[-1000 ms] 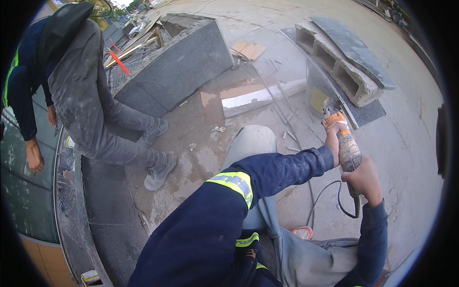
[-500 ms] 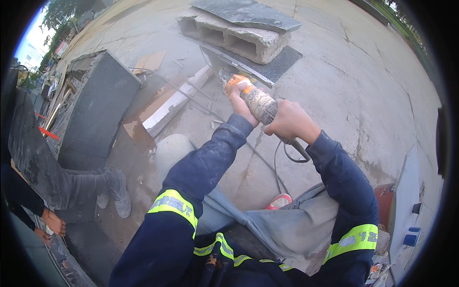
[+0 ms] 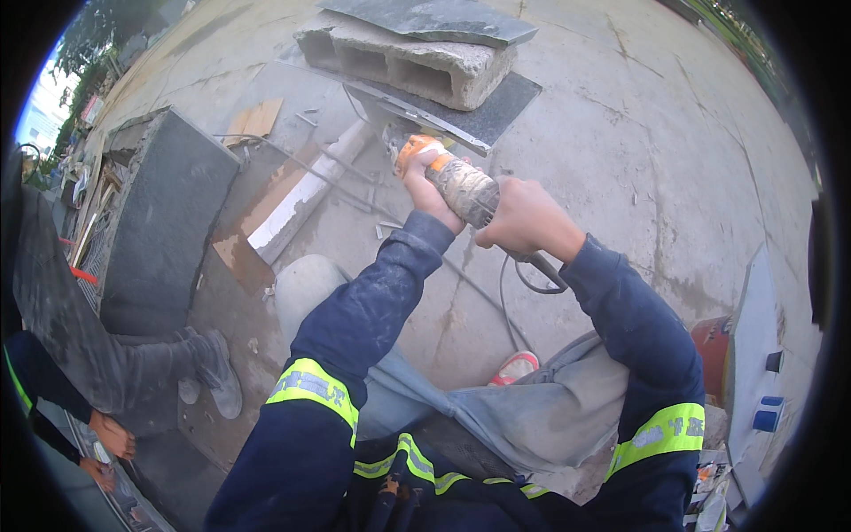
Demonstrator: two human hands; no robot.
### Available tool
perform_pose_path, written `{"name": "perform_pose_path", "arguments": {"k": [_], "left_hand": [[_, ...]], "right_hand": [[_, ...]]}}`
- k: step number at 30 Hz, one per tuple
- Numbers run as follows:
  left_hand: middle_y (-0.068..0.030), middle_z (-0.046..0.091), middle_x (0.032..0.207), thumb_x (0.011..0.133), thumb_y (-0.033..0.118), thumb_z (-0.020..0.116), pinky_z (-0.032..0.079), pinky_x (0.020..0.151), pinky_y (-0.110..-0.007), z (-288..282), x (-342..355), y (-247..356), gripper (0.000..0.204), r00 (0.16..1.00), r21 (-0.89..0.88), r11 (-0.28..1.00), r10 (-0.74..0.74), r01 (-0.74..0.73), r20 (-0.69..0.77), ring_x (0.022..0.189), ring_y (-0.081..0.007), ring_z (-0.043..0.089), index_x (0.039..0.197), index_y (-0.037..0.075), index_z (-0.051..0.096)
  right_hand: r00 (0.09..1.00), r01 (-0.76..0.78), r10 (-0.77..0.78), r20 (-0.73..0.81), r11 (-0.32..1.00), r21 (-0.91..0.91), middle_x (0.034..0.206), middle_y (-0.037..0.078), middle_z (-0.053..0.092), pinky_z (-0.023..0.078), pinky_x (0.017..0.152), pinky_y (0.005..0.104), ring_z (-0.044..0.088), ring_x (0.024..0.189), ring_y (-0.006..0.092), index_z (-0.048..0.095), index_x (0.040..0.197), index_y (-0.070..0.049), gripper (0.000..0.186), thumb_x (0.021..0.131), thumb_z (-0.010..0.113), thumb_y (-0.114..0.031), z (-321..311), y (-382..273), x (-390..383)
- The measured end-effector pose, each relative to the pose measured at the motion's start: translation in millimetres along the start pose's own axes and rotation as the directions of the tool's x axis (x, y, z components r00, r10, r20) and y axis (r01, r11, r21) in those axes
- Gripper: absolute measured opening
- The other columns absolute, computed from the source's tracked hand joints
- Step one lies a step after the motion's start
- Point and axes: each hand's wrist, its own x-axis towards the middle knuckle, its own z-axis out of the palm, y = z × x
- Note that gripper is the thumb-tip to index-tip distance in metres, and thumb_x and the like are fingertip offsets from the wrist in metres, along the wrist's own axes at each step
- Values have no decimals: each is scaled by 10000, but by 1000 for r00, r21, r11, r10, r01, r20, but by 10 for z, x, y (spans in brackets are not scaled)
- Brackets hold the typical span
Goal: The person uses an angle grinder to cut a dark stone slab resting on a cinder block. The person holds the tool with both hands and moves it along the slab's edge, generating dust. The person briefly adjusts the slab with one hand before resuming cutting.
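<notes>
An orange, dust-caked angle grinder (image 3: pixel 468 190) is held out ahead of me at a slant. My left hand (image 3: pixel 429 193) is wrapped round its front body just behind the orange head. Its rear end is gripped by my right hand (image 3: pixel 532 220), and a dark cable trails from there. The grinder's head is at the edge of a dark stone slab (image 3: pixel 496 113); its disc is blurred, so whether it touches cannot be made out. A hollow concrete block (image 3: pixel 417 69) weighs down that slab, with another grey slab (image 3: pixel 434 19) on top.
To the left, a large dark slab (image 3: pixel 164 217) leans by debris, beside a white-faced strip (image 3: pixel 310 195) on brown board. Another person's boots (image 3: pixel 213 372) and hands (image 3: pixel 111 439) are at the left. A cable (image 3: pixel 483 297) crosses the concrete. At right stands a pale panel (image 3: pixel 749 355).
The view has swung slightly, so the slabs and block sit further left. Both my hands keep their grip on the grinder. The other person's hands have shifted a little to the right.
</notes>
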Motion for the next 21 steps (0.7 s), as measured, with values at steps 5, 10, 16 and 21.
{"name": "perform_pose_path", "arguments": {"k": [5, 10, 16, 21], "left_hand": [[-140, 530, 923, 744, 369, 603, 509, 781, -476, 87, -93, -48, 552, 998, 24, 999, 34, -33, -45, 841, -332, 570, 1141, 54, 387], [-136, 531, 927, 749, 371, 590, 503, 797, -480, 80, -84, -52, 562, 998, -16, 1000, -6, 5, -58, 850, -332, 568, 1164, 54, 383], [-131, 526, 939, 747, 380, 590, 496, 818, -478, 138, -146, -80, 579, 997, -12, 1000, -4, 3, -75, 871, -332, 563, 1153, 19, 391], [-132, 518, 943, 742, 391, 591, 497, 824, -472, 151, -165, -78, 589, 997, -26, 999, -28, 26, -77, 881, -330, 560, 1139, 1, 399]], "right_hand": [[999, 32, -32, -11, 999, 19, 812, 263, 662, 550, 723, 379, 678, 773, 372, 606, 935, 104, 560, 569, 757, -292, 4, 47, -21], [999, 39, -39, -23, 999, 0, 810, 273, 656, 546, 719, 391, 672, 766, 387, 598, 916, 106, 542, 571, 750, -283, -40, 30, -68], [1000, 26, -26, -17, 1000, 1, 790, 271, 652, 544, 713, 391, 670, 761, 392, 590, 913, 111, 548, 574, 751, -287, -79, 29, -111], [999, 43, -43, -24, 999, -3, 779, 268, 651, 542, 704, 392, 668, 759, 394, 586, 901, 112, 547, 576, 755, -293, -112, 12, -164]]}}
